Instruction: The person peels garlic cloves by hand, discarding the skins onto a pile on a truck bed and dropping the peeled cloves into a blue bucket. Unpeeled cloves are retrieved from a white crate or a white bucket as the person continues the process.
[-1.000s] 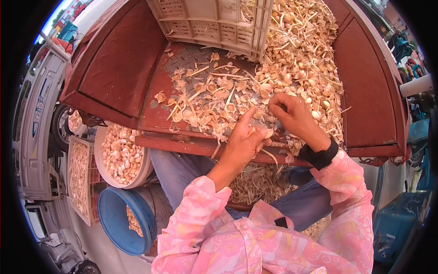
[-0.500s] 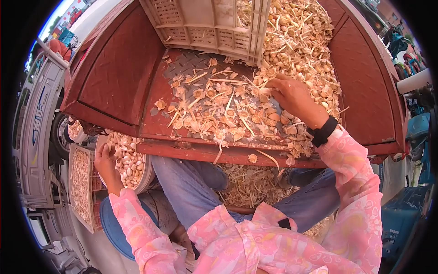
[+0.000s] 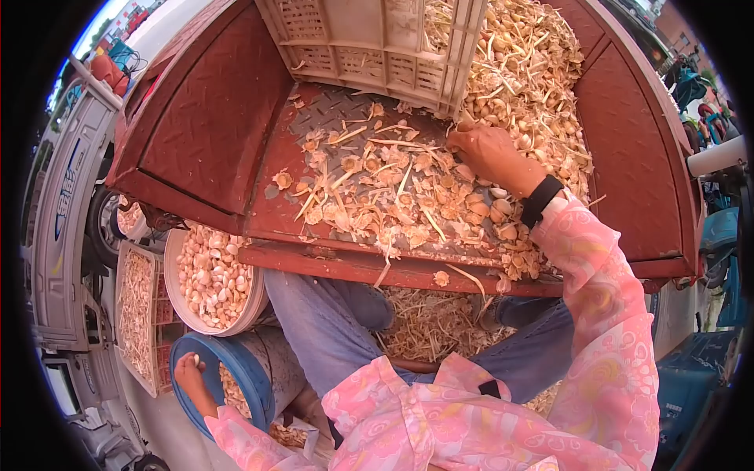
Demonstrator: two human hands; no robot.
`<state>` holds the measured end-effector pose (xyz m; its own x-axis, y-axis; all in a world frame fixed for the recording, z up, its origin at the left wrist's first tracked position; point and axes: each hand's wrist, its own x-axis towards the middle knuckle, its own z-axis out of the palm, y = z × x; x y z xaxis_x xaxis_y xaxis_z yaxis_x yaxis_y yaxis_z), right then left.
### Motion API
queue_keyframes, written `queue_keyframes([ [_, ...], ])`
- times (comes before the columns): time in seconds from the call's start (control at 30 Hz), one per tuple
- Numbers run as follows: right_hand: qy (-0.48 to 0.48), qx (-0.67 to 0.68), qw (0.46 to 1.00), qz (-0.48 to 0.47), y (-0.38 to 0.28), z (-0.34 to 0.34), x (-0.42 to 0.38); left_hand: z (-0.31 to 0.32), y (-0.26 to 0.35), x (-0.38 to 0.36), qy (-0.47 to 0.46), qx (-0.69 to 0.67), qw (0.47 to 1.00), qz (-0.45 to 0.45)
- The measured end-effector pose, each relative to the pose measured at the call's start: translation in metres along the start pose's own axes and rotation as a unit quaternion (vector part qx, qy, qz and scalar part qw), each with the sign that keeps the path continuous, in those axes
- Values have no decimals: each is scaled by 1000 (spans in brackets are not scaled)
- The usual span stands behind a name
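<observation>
My right hand [image 3: 493, 155], with a black band at its wrist, is closed at the left edge of the garlic heap [image 3: 542, 102]; what its fingers hold is hidden. Below and left of it, dry garlic skins and stalks [image 3: 369, 177] lie on the red metal bed. My left hand [image 3: 191, 377] is closed on a pale garlic clove [image 3: 195, 359], above the blue bucket [image 3: 263, 373], which has cloves inside. Just behind, a white bucket [image 3: 257, 294] is filled with garlic cloves [image 3: 214, 275].
A white plastic crate [image 3: 377, 59] stands tilted on the red bed [image 3: 314, 259]. Another crate [image 3: 161, 314] of garlic bits is at the left, beside a grey vehicle [image 3: 75, 235]. Scraps [image 3: 432, 322] cover the ground between my legs.
My left hand has moved down from the white bucket to the blue bucket, whose inside now shows. My right hand has shifted slightly left, its fingers more closed. The view has shifted a little.
</observation>
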<state>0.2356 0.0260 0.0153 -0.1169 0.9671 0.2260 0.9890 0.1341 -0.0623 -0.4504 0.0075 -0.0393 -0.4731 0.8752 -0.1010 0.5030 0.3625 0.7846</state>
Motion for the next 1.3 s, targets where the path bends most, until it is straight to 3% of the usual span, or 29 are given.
queue_keyframes([
  [0.07, -6, 24, 999, 30, -4, -1, -3, -15, -26, -26, -29, 95, 993, -59],
  [0.13, 10, 66, 995, 75, -9, -10, -11, -18, -35, -49, -69, 356, 931, -43],
  [0.23, 58, 384, 892, 234, 4, -9, -24, -6, -41, -75, 35, 482, 873, 69],
  [0.27, 82, 461, 851, 239, 7, -9, -28, -2, -35, -71, 20, 322, 941, 104],
  [0.3, 73, 466, 856, 212, -2, -14, -33, 5, -11, -68, 3, 152, 979, 134],
  [0.33, 62, 471, 861, 184, -24, -24, -37, 21, 41, -86, -55, -14, 995, 81],
  [0.37, 50, 476, 864, 155, -48, -34, -40, 43, 101, -113, -111, -178, 977, 25],
  [0.43, -17, 426, 904, 27, -108, -59, -43, 88, 167, -154, -339, -357, 870, 21],
  [0.5, -31, 335, 931, -143, -149, -60, -50, 144, 215, -204, -506, -434, 730, -151],
  [0.53, -39, 336, 930, -141, -154, -64, -54, 162, 226, -217, -568, -438, 649, -254],
  [0.6, -60, 335, 930, -139, -156, -70, -57, 187, 198, -215, -586, -492, 562, -314],
  [0.63, 1, 319, 944, -87, -142, -63, -56, 193, 193, -216, -590, -517, 516, -345],
  [0.67, 60, 303, 951, -36, -116, -56, -53, 180, 193, -209, -542, -519, 575, -327],
  [0.73, 110, 168, 978, 61, -63, -47, -51, 145, 168, -179, -383, -517, 739, -199],
  [0.8, 69, 77, 992, 79, -25, -33, -54, 103, 129, -140, -168, -429, 885, -63],
  [0.83, 46, 69, 994, 77, -16, -26, -53, 80, 102, -120, -93, -357, 929, -14],
  [0.87, 22, 61, 995, 74, -9, -16, -52, 53, 68, -101, -42, -236, 971, -21],
  [0.93, 12, 99, 992, 73, -7, -11, -51, 18, -3, -72, 22, -53, 995, -86],
  [0.97, 24, 143, 986, 78, -9, -13, -51, 14, -14, -71, 65, 17, 998, 20],
  [1.03, 32, 240, 965, 103, -17, -20, -57, 11, -26, -70, 140, 156, 951, 227],
  [1.1, 19, 341, 931, 128, -32, -34, -62, 53, 98, -122, 21, -74, 994, 71],
  [1.13, -24, 371, 920, 125, -43, -39, -67, 76, 131, -137, -84, -149, 981, 96],
  [1.23, -19, 375, 917, -133, -90, -59, -79, 156, 220, -201, -410, -257, 865, 132],
  [1.3, -35, 421, 894, -147, -107, -61, -90, 208, 240, -233, -596, -250, 760, 63],
])
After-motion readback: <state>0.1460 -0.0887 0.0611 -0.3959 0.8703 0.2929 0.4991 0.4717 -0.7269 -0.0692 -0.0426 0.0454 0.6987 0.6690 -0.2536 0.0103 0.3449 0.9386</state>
